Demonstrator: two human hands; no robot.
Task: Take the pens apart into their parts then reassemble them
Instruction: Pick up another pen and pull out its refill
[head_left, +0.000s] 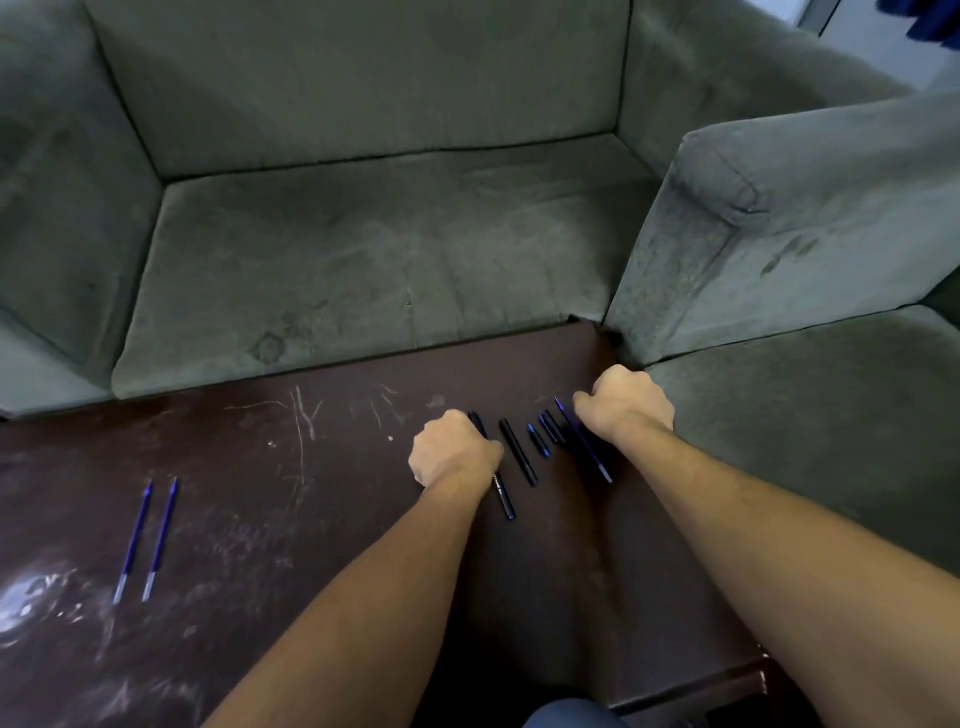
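Two thin blue ink sticks (148, 539) lie side by side, far left on the dark table (311, 519). The left hand (452, 452) is curled round a long black pen tube (503, 493), and its fingers are hidden underneath. Next come a shorter black tube (518, 452), two small blue-tipped bits (540, 442) that are hard to make out, and another blue ink stick (587, 447). The right hand (623, 408) is curled just beside it. I cannot tell if it holds anything.

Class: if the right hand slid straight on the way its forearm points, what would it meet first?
Probably the thin blue refill, which lies just beside the curled fingers of the right hand. Whether they already touch it is unclear.
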